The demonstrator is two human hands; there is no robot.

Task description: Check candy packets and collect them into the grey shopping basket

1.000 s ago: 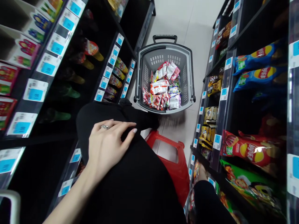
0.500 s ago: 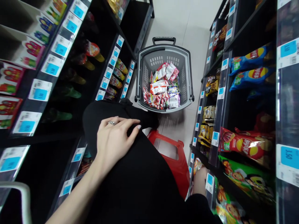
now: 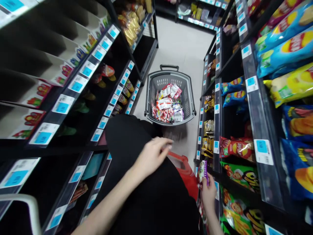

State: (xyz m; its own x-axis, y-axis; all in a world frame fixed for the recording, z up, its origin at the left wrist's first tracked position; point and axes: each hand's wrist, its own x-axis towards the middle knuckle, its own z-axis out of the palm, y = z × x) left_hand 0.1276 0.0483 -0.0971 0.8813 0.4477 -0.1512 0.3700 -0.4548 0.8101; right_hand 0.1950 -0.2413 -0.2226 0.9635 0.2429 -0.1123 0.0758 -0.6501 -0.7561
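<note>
Purple-edged snack pack [image 3: 203,170] pinched upright in right hand [image 3: 208,192], low by right shelf [image 3: 216,130]; left hand [image 3: 152,156] loose, empty, over black lap; grey basket [image 3: 189,94] straight ahead.

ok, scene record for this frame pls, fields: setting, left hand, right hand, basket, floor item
setting: shop aisle, stocked shelves both sides
left hand: open, over black-clad knee, holds nothing
right hand: grips a small purple-edged snack packet by the low right shelf
basket: grey basket on floor ahead, holds wrapped snacks
floor item: red stool, partly hidden by the leg

head cam | 1 view | faces forward-down along aisle (close over lap)
</note>
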